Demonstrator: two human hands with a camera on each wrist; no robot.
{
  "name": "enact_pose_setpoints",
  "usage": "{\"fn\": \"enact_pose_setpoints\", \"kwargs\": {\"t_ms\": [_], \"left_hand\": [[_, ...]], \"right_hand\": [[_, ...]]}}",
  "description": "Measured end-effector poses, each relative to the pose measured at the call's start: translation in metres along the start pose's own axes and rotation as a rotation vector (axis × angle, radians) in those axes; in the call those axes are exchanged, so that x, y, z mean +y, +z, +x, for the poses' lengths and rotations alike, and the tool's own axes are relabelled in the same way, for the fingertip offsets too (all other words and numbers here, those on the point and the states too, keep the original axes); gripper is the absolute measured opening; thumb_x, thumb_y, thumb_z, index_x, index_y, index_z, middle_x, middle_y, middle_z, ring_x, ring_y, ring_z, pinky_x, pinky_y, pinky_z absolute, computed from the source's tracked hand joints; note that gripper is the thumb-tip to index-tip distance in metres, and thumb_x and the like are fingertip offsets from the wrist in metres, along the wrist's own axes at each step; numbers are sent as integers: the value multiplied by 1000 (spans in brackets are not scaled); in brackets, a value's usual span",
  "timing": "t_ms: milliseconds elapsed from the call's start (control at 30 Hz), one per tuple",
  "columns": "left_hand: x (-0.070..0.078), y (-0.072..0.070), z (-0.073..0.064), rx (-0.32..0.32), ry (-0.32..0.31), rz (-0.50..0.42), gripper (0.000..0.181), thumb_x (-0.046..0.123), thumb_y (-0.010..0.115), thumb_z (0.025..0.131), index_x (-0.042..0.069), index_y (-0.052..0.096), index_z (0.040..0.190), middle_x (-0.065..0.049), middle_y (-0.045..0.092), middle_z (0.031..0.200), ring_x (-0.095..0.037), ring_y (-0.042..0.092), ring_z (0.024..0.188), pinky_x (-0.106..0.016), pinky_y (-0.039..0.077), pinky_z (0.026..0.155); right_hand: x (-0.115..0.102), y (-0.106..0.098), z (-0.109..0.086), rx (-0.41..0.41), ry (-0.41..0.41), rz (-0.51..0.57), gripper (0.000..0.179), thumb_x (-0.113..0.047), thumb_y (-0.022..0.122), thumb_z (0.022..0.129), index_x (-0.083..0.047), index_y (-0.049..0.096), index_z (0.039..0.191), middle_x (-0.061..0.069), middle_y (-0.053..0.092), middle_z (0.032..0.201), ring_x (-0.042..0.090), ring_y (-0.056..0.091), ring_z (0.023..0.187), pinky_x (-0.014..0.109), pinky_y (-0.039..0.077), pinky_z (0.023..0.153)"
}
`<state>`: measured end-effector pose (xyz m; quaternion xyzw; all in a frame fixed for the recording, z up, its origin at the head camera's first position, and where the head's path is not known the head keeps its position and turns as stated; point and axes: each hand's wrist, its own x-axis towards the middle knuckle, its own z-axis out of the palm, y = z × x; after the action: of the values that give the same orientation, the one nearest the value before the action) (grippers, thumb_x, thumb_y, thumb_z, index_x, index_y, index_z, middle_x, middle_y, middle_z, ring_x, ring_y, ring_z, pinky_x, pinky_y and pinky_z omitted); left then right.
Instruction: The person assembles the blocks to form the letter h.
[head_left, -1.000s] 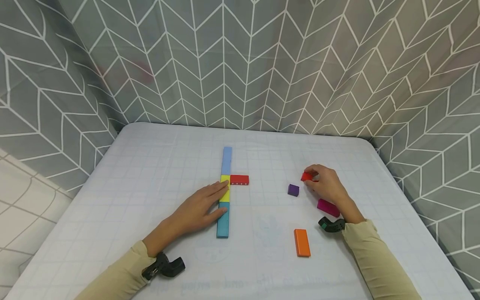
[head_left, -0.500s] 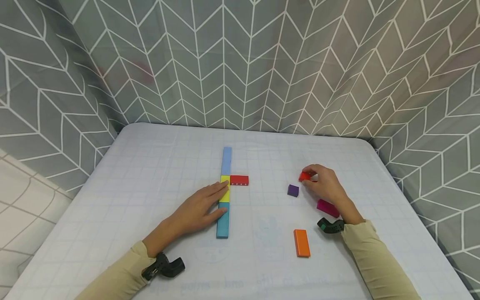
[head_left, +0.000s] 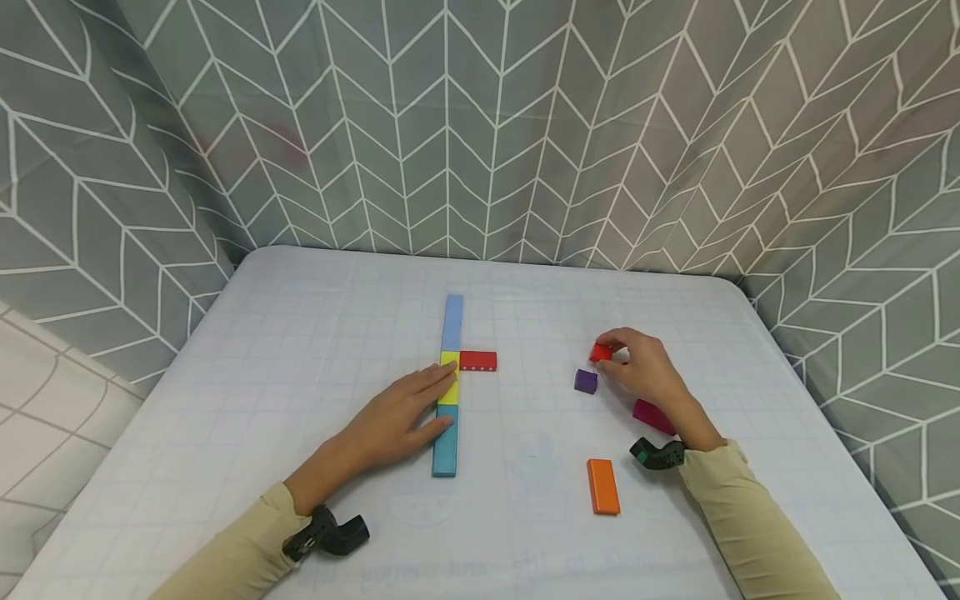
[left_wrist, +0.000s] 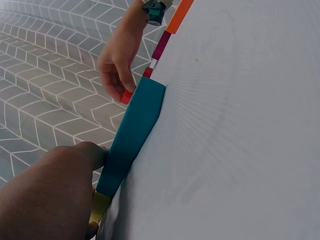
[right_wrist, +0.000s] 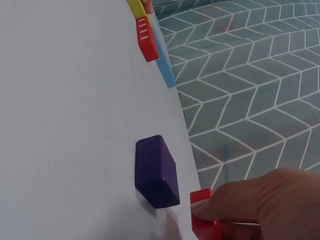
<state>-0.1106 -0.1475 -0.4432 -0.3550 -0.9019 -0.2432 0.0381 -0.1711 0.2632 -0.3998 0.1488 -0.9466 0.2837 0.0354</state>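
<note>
My left hand (head_left: 399, 417) lies with straight fingers across a yellow block (head_left: 449, 392) and a teal block (head_left: 446, 450). These two make one straight row with a light blue block (head_left: 453, 321) at the far end. From the yellow block a red block with white dots (head_left: 477, 361) sticks out to the right. Between thumb and fingers, my right hand (head_left: 647, 367) pinches a small red block (right_wrist: 202, 215). Just nearer than that block, a dark purple block (head_left: 586, 382) stands on the table, apart from the hand.
A magenta block (head_left: 654, 416) lies beneath the right wrist, partly hidden by it. Closer to me is an orange block (head_left: 603, 487). The white table (head_left: 337, 292) ends at a grey patterned curtain (head_left: 465, 125) at the back and sides.
My right hand has shifted slightly to the left with the small red block, ending just beyond the purple block. The left hand and the row have stayed in place.
</note>
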Motion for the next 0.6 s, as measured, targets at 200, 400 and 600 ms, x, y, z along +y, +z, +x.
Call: {"fn": "enact_pose_setpoints", "kwargs": {"t_ms": [200,400,600], "left_hand": [[0,0,0,2,2,-2,67,38,65,103,3,45,157,-8,37,165,-31,35,150,-50,32,120],[1,0,0,-12,-19,4,69,40,65,102,4,45,157,-7,37,165,-30,34,150,-49,33,119],[1,0,1,-24,-33,9,69,41,64,103,6,44,158,-5,36,166,-28,34,151,-47,33,119]], "right_hand": [[-8,2,3,0,-38,22,33,-5,80,90,5,70,120,18,71,111,37,63,105,61,48,100],[-18,7,5,2,-62,40,33,-5,82,89,3,71,118,15,72,109,36,64,103,61,47,99],[-26,13,5,-23,-86,48,30,-5,81,89,2,72,117,13,72,108,34,64,102,58,49,97]]}}
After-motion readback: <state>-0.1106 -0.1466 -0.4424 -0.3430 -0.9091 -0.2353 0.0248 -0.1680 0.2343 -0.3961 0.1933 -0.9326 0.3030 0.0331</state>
